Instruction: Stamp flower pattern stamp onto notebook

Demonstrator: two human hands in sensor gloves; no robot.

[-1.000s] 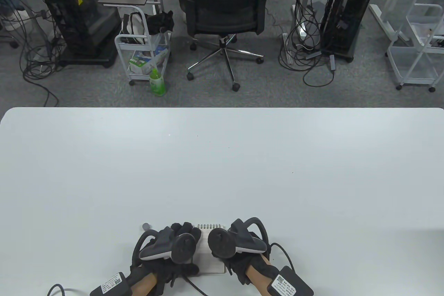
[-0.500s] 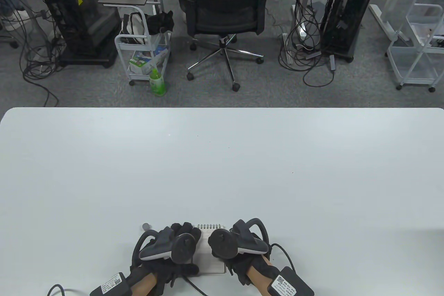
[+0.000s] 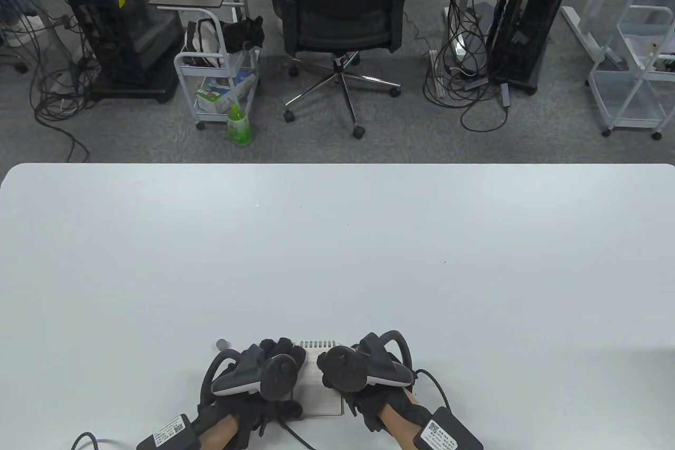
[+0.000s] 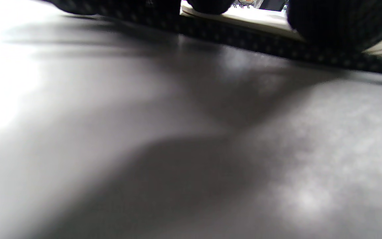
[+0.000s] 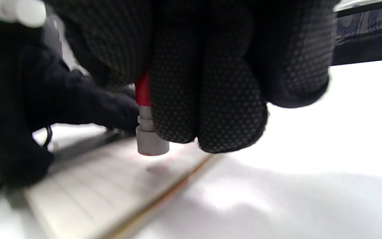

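Note:
A small spiral notebook [image 3: 319, 384] lies open near the table's front edge. My left hand [image 3: 277, 363] rests on its left side. In the left wrist view its fingertips [image 4: 340, 23] press on the page edge [image 4: 264, 21]. My right hand [image 3: 343, 376] is over the notebook's right side, under its tracker. In the right wrist view this hand [image 5: 191, 119] grips a red stamp with a grey head [image 5: 148, 136]. The stamp stands upright, its face just above the lined page [image 5: 98, 192], with a shadow under it.
A small grey cap [image 3: 222, 344] lies on the white table [image 3: 337, 260] just left of my left hand. Beyond the table's far edge are an office chair [image 3: 343, 7] and a white cart [image 3: 219, 80].
My right hand has shifted slightly to the right and toward me. My left hand and the notebook have not moved.

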